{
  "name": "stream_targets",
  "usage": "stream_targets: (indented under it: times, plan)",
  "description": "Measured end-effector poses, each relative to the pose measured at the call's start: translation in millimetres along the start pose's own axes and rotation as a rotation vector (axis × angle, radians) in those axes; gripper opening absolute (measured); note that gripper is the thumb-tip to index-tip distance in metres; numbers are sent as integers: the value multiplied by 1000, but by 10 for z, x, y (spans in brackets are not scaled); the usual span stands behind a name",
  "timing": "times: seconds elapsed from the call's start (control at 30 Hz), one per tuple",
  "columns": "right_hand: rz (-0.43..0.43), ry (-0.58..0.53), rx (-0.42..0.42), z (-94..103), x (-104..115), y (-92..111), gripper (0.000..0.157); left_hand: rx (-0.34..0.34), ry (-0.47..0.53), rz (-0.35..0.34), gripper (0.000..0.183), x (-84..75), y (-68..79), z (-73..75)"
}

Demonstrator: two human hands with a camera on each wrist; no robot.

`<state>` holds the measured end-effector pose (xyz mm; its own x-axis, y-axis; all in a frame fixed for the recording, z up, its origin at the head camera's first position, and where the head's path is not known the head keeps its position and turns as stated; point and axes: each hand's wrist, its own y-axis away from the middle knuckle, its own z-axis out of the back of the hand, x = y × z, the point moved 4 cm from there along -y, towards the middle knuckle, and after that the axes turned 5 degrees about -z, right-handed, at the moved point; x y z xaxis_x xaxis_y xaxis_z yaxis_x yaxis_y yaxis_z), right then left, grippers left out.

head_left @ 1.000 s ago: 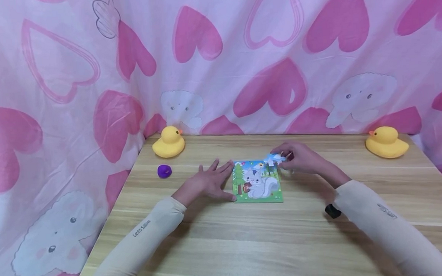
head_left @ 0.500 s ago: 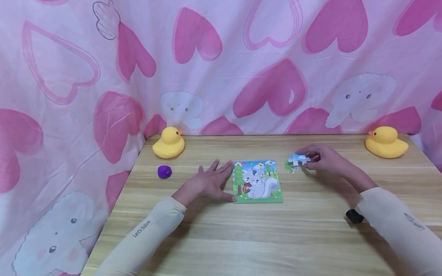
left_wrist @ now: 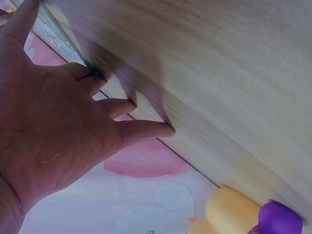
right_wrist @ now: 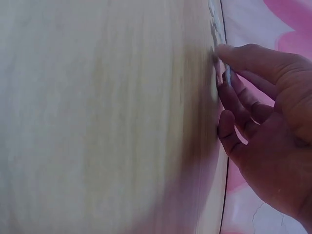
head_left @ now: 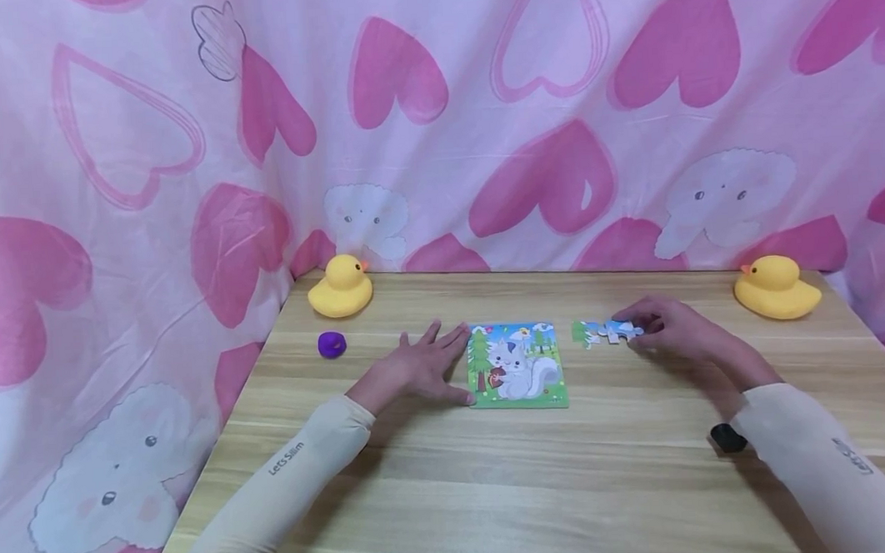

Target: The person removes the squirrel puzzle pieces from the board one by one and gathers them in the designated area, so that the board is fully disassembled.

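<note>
A square puzzle board [head_left: 518, 373] with a squirrel picture lies flat on the table. My left hand [head_left: 421, 368] has its fingers spread, thumb and fingertips touching the board's left edge. Right of the board, my right hand [head_left: 678, 329] pinches a blue-and-white jigsaw piece [head_left: 616, 331] at its right end. A green-and-white jigsaw piece [head_left: 585, 333] lies just left of it; whether the two are joined I cannot tell. In the right wrist view, the pieces appear edge-on at the thumb and fingers [right_wrist: 231, 100].
Yellow toy ducks stand at the back left [head_left: 340, 288] and back right [head_left: 777, 286] of the wooden table [head_left: 499, 491]. A small purple toy [head_left: 332, 344] sits before the left duck. A pink heart-patterned curtain [head_left: 421, 161] hangs behind.
My right hand has moved right, away from the board's upper right corner, taking the blue-and-white piece along. The green-and-white piece now shows beside it. My left hand has stayed at the board.
</note>
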<state>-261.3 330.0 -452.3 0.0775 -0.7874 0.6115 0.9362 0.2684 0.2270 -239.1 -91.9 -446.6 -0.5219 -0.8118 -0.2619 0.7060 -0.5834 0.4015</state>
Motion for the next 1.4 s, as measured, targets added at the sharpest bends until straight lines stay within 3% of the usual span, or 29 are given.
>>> stream_targets:
  times: [0.33, 0.6, 1.03, 1.4]
  plan:
    - [32, 56, -20, 17, 72, -30, 50, -1, -10, 2, 116, -7, 27, 53]
    - [64, 87, -37, -49, 349, -105, 54, 1, -8, 0, 115, -6, 49, 67]
    - [134, 75, -18, -416, 870, -227, 52, 2, -10, -7, 116, -20, 32, 56]
    - [212, 150, 42, -709, 1099, -303, 52, 17, -1, -2, 116, -22, 8, 5]
